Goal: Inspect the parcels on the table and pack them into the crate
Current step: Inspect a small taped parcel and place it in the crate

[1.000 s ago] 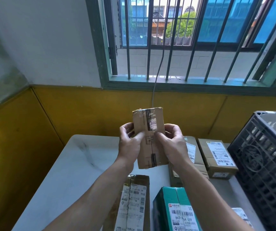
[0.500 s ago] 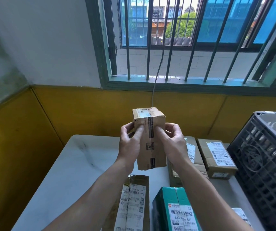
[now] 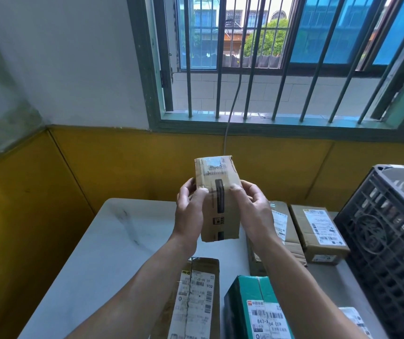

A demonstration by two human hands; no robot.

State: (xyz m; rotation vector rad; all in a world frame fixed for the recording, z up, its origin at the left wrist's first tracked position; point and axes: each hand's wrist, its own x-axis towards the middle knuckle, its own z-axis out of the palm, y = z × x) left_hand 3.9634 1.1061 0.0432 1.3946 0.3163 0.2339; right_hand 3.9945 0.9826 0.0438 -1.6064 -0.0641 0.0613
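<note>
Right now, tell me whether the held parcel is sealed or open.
Shut, as far as shown: the parcel has flat flaps taped along the seam.

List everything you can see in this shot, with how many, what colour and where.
held parcel: one, brown cardboard, upright above the table
long parcel: one, brown, white label, near table edge
green parcel: one, green, white label, right of the long parcel
half-hidden parcel: one, brown, behind the right forearm
labelled parcel: one, brown, beside the crate
crate: one, dark grey, right end of table
table: one, white marbled, below the window
window: one, green frame, barred, above yellow wall
cable: one, grey, hanging from window
left hand: one, grips the held parcel's left side
right hand: one, grips its right side
</note>
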